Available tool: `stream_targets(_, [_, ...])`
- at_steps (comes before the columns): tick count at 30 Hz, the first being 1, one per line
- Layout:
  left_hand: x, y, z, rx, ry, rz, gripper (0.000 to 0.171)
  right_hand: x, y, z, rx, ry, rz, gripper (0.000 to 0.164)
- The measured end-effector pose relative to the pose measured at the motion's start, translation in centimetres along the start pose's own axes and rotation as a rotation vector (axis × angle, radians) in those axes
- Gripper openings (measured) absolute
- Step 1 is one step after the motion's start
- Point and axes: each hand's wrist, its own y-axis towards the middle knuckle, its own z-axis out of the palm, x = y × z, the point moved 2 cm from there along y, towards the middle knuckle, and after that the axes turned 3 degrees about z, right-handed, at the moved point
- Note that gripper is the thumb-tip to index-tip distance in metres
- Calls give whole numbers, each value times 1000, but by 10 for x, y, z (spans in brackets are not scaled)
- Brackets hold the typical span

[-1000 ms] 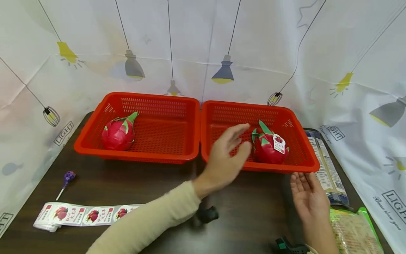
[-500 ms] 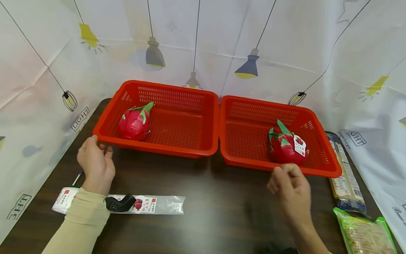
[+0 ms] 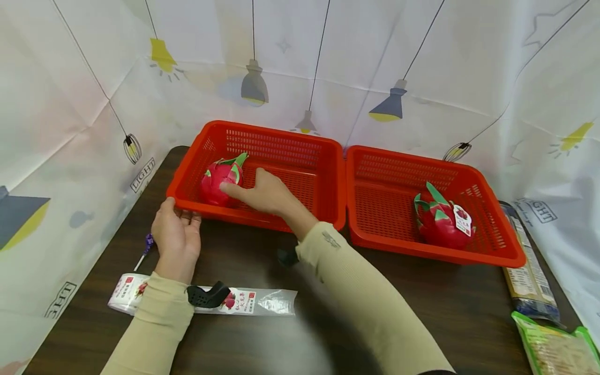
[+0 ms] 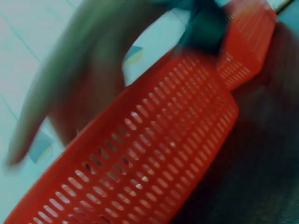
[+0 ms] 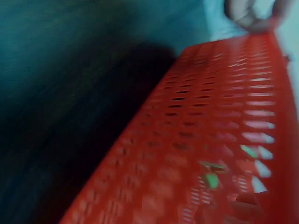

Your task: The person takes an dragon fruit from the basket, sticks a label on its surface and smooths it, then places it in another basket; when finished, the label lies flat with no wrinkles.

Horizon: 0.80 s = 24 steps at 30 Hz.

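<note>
Two red plastic baskets stand side by side on the dark table. My left hand point(image 3: 178, 234) holds the left basket point(image 3: 262, 219) at its front left corner, thumb near the rim and fingers below. My right hand point(image 3: 267, 192) reaches over that basket's front rim, its thumb stretched out over a pink dragon fruit point(image 3: 213, 185); contact is unclear and its other fingers are mostly hidden. In the left wrist view the right hand point(image 4: 88, 70) is blurred above the basket wall point(image 4: 154, 140). A second dragon fruit point(image 3: 442, 229) with a white label point(image 3: 462, 220) lies in the right basket point(image 3: 379, 208).
A roll of dragon fruit labels point(image 3: 126, 291) lies unrolled across the table point(image 3: 262, 344), partly behind my left sleeve. Beside it lies a purple lollipop point(image 3: 149, 242). Two packets, one long point(image 3: 529, 276) and one green-edged point(image 3: 558, 344), lie at the right. A printed sheet point(image 3: 300, 62) hangs behind.
My left hand has crossed from the right basket to the left basket's corner. My right hand has left the right basket's front edge for the left basket. The head view has turned left.
</note>
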Motion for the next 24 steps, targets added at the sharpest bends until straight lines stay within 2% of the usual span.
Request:
stream_targets(4, [15,-8,2,-3,37,19,32,-3,35,15,89,96,124,69])
stream_targets(8, [24,-14,5,3,55,37,31,-17,49,20,125,152,206,73])
stream_targets(12, [25,-14,8,22,47,58,28,-14,52,26,179,225,152,69])
stream_targets(15, [23,-13,9,36,42,66,29,-4,54,32,177,259,94,62])
stream_targets(24, [11,-2,-1,25,21,64,32,11,60,44,56,217,127,60])
